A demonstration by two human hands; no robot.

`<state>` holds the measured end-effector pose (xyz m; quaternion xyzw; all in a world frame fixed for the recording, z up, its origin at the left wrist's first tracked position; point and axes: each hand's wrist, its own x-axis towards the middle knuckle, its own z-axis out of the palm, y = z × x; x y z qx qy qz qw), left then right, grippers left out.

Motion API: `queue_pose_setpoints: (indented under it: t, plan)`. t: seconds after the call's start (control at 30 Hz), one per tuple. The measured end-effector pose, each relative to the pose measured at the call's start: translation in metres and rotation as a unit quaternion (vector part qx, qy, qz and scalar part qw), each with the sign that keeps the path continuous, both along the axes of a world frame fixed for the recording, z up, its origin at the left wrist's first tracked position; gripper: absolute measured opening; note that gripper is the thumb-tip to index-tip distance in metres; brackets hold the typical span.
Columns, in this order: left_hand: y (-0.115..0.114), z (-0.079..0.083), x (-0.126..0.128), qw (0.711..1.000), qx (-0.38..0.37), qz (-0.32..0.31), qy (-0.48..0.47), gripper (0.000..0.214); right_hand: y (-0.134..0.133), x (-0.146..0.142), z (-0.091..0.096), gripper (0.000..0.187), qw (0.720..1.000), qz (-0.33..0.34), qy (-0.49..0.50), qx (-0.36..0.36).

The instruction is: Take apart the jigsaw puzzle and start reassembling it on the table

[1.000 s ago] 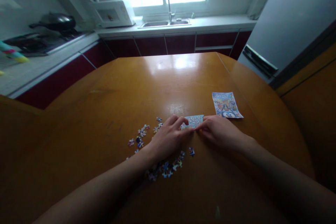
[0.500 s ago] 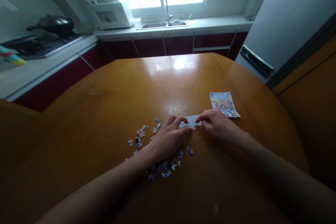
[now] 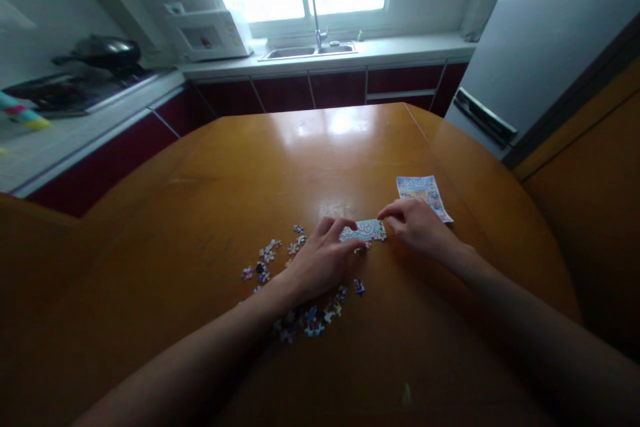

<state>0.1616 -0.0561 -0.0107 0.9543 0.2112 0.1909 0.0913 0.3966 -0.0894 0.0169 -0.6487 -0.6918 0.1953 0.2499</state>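
A partly joined jigsaw puzzle (image 3: 369, 229), a pale blue strip with swirling print, lies flat on the wooden table. My left hand (image 3: 325, 253) rests over its left end, the index finger at the far edge and the thumb at the near edge, holding it between them. At the upper right corner of the strip is my right hand (image 3: 415, 223), its fingers curled in a pinch. Whether a piece sits between those fingertips is too small to tell. Loose puzzle pieces (image 3: 315, 321) lie around and partly beneath my left forearm, with a single piece (image 3: 359, 287) nearer me.
A printed picture sheet (image 3: 423, 192) lies behind my right hand, which overlaps its lower edge. More loose pieces (image 3: 269, 251) spread left of my left hand. Beyond the table (image 3: 300, 167) are a counter with a sink (image 3: 295, 53), a microwave (image 3: 207, 35) and a fridge (image 3: 545, 40).
My right hand has drawn slightly back from the strip's right end, uncovering that end and its edge pieces. My left hand stays over the left end. The whole view has shifted a little.
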Motion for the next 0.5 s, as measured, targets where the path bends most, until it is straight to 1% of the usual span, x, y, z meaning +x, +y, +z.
queue_pose_setpoints:
  t: [0.07, 0.13, 0.23, 0.33, 0.4, 0.47, 0.5]
  plan:
    - [0.001, 0.002, 0.0, 1.0, 0.003, 0.01, -0.01, 0.047, 0.001, 0.001, -0.002, 0.028, 1.0, -0.003, 0.01, 0.004]
    - [0.004, 0.008, -0.002, 0.998, 0.004, 0.039, -0.04, 0.05, 0.002, 0.002, -0.004, 0.028, 0.999, -0.01, 0.028, 0.012]
    - [0.011, 0.028, -0.01, 0.991, -0.003, 0.099, -0.093, 0.049, 0.003, 0.003, -0.005, 0.026, 0.998, -0.029, 0.047, 0.03]
    - [0.02, 0.055, -0.024, 0.987, -0.026, 0.124, -0.101, 0.041, 0.002, 0.004, -0.003, 0.025, 0.997, -0.046, 0.049, 0.045]
    - [0.024, 0.07, -0.036, 0.983, -0.038, 0.142, -0.107, 0.033, 0.0, 0.004, -0.002, 0.026, 0.996, -0.051, 0.051, 0.053]
    - [0.024, 0.077, -0.05, 0.979, -0.048, 0.16, -0.118, 0.027, -0.001, 0.004, -0.001, 0.026, 0.996, -0.052, 0.052, 0.058]
    - [0.023, 0.077, -0.058, 0.977, -0.053, 0.167, -0.126, 0.024, -0.001, 0.004, -0.001, 0.026, 0.995, -0.053, 0.052, 0.059]
